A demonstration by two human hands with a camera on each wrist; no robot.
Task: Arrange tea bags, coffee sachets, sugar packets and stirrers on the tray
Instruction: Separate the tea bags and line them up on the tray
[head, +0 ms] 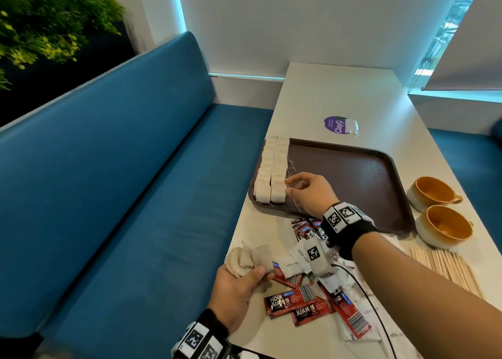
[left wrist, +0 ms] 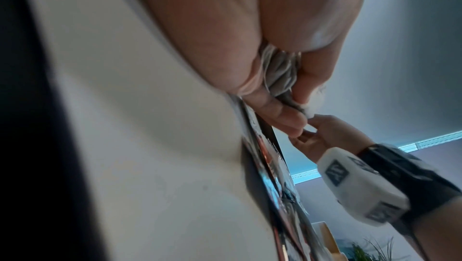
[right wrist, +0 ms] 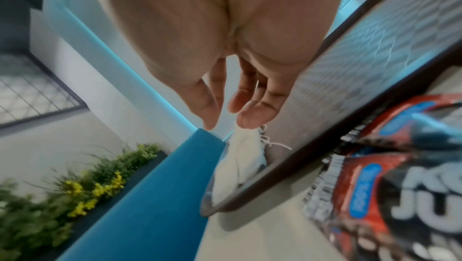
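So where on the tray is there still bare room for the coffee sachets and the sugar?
Most of the tray is bare: the whole brown floor from the right hand across to the rim beside the two cups. Only its left edge is filled, by two rows of tea bags. The table in front of the tray is crowded with sachets.

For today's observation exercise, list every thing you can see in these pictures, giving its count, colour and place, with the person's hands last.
Tray: one, dark brown, on table.
Tea bags in rows: two rows, off-white, tray's left edge.
Coffee sachets: several, red-black, table's near end.
Sugar packets: a few, white, among sachets.
Stirrers: a bundle, pale wood, right of sachets.
Cups: two, orange inside, right of tray.
Bench: one, blue, left.
Left hand: grips loose tea bags.
Right hand: over tray, beside rows.
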